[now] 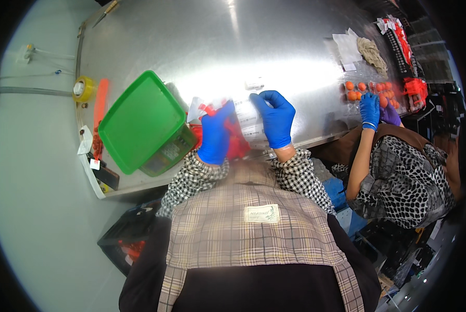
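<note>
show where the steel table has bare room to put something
The steel table is widest open beyond the left hand and right hand, between the knife and the white papers. Another gap separates the right hand from the orange round items. The left end is crowded: green lid, orange strip, tape roll. Red netting crowds the left hand.

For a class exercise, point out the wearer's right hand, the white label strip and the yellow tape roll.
Right hand [278,119]: head view, back of blue glove.
White label strip [249,124]: head view, its middle.
Yellow tape roll [88,89]: head view, its yellow winding.
</note>
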Tool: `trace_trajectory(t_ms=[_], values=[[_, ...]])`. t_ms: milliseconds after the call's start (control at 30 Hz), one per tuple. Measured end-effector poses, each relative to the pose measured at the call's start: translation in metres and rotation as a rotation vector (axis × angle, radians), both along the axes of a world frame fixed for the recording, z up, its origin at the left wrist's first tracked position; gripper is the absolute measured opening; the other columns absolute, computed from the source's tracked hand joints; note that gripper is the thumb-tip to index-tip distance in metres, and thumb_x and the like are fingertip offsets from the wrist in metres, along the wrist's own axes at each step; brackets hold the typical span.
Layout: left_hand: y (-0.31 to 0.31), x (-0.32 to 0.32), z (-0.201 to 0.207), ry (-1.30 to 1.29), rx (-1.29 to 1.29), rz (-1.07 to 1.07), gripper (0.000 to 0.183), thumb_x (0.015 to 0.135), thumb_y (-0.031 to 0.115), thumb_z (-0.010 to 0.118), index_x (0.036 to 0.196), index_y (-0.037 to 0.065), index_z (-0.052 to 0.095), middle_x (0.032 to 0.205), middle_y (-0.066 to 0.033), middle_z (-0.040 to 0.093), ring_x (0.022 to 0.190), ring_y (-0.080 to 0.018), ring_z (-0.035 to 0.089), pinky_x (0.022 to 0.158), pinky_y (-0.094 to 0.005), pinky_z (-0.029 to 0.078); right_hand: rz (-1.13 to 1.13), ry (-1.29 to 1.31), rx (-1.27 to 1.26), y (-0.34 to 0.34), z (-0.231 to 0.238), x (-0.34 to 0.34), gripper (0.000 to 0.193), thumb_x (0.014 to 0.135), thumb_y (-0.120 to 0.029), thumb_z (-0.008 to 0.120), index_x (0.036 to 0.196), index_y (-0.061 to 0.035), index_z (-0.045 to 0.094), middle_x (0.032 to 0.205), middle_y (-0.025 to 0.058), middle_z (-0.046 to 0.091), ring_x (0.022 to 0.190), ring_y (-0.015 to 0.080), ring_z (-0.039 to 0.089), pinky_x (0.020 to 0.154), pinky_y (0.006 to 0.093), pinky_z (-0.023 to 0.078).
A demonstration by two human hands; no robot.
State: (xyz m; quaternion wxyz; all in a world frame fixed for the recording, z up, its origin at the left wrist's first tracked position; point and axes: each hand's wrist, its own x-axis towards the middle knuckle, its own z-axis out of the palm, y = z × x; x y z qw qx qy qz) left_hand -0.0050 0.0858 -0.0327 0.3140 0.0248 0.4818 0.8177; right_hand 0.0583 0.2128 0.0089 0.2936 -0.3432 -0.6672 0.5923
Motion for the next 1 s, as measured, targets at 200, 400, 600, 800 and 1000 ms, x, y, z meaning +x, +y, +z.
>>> trace_trajectory(t_ms=[200,400,600,800,1000], values=[[-0.001,-0.006,0.027,-0.334,0.076,0.036,0.031,0.091,-0.011,0.051,0.118,-0.003,0.062,0.105,-0.0073,0.065,0.099,-0.0187,0.062,0.087,-0.0303,0.05,-0.014,-0.037,0.049,-0.001,-0.004,0.001,0.014,0.082,-0.015,0.079,0.085,-0.0028,0.073,0.081,0.0015,0.071,0.072,0.0076,0.062,0.068,0.0236,0.051],[-0.011,-0.001,-0.017,0.08,-0.067,-0.076,0.037,0.097,0.003,0.051,0.134,-0.003,0.052,0.126,-0.0118,0.06,0.114,-0.0201,0.059,0.097,-0.0309,0.05,-0.041,-0.037,0.137,-0.006,-0.004,-0.001,0.014,0.082,-0.016,0.08,0.082,-0.005,0.072,0.077,0.0006,0.07,0.067,0.0071,0.061,0.064,0.0235,0.051],[-0.003,-0.004,0.017,-0.131,0.062,0.059,0.033,0.093,-0.001,0.055,0.126,-0.004,0.059,0.119,-0.0111,0.064,0.106,-0.0187,0.062,0.092,-0.0302,0.051,-0.038,-0.068,0.198,-0.008,-0.002,-0.002,0.015,0.082,-0.018,0.079,0.081,-0.0059,0.072,0.075,0.0015,0.07,0.066,0.0074,0.062,0.063,0.024,0.052],[0.006,-0.005,0.004,-0.024,-0.01,0.139,0.024,0.092,0.003,0.062,0.115,-0.003,0.066,0.109,-0.009,0.068,0.095,-0.0155,0.065,0.084,-0.028,0.052,0.052,-0.178,0.331,-0.011,0.007,-0.004,0.027,0.079,-0.027,0.082,0.091,-0.0054,0.072,0.083,0.0035,0.072,0.069,0.0123,0.066,0.065,0.0265,0.053],[0.005,-0.022,0.015,-0.211,0.059,0.247,0.016,0.094,0.006,0.063,0.107,0.0,0.068,0.101,-0.0069,0.069,0.088,-0.0143,0.066,0.08,-0.0269,0.053,0.334,-0.238,-0.201,0.007,0.015,0.019,0.032,0.08,-0.018,0.08,0.105,-0.0004,0.07,0.091,0.007,0.072,0.082,0.0139,0.068,0.073,0.0268,0.054]])
